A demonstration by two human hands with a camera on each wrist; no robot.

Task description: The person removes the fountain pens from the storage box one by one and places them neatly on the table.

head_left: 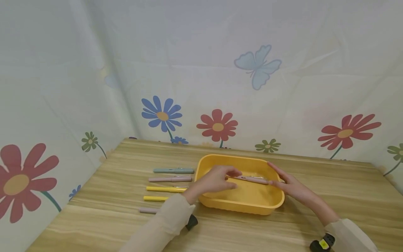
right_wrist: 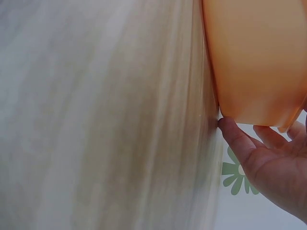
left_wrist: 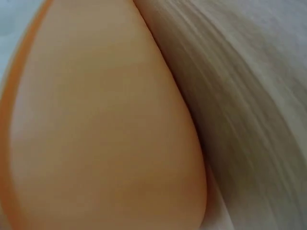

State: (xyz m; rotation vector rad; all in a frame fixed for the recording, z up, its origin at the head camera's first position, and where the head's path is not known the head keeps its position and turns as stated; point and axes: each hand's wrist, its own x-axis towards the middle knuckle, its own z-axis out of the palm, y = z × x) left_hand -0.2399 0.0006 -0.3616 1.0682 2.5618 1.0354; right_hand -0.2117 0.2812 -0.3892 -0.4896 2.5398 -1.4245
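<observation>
A yellow plastic tub (head_left: 233, 207) stands on the table, and a pink pen (head_left: 253, 179) lies inside it. My left hand (head_left: 215, 180) reaches over the tub's left side, with thumb and fingers apart around the pen's left end; I see no pinch on it. At the tub's right end, my right hand (head_left: 294, 189) grips the rim and outer wall. The right wrist view shows fingers of that hand (right_wrist: 273, 163) against the tub's orange-looking outside (right_wrist: 259, 62). In the left wrist view the tub wall (left_wrist: 105, 115) fills much of the picture, and the left hand is out of sight.
Left of the tub several pens lie in a row: a teal pen (head_left: 174, 170), a pink pen (head_left: 170, 179), yellow ones (head_left: 163, 189), and another pink pen (head_left: 148, 210) partly behind the left sleeve (head_left: 163, 224). A flowered cloth (head_left: 201, 70) hangs behind the wooden table (head_left: 104, 196).
</observation>
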